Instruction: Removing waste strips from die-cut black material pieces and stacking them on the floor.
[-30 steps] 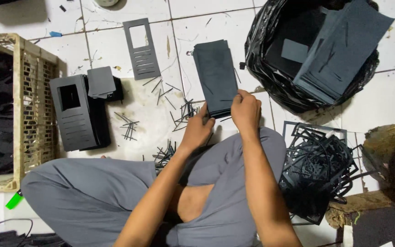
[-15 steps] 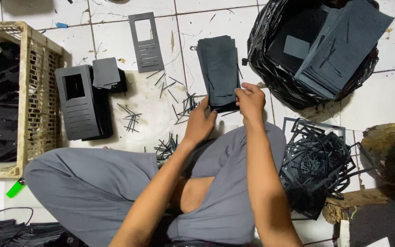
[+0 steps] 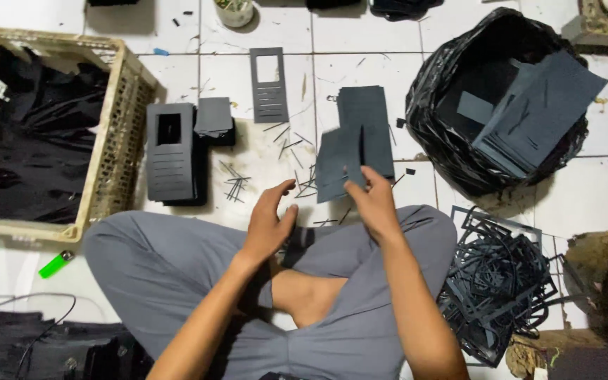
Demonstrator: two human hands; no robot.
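The right hand (image 3: 374,204) pinches a dark sheet (image 3: 339,165) just above the knees, the left hand (image 3: 269,225) is spread and holds nothing, and by the look of it the bag (image 3: 431,105) has many sheets left.

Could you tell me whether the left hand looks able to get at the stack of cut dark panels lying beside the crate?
Probably yes: the left hand is open and holds nothing, and only loose dark strips lie on the floor between it and the stack of cut panels.

right hand (image 3: 373,204): lifted one dark sheet (image 3: 338,165) off stack (image 3: 367,127) | left hand (image 3: 269,222): drawn back, open
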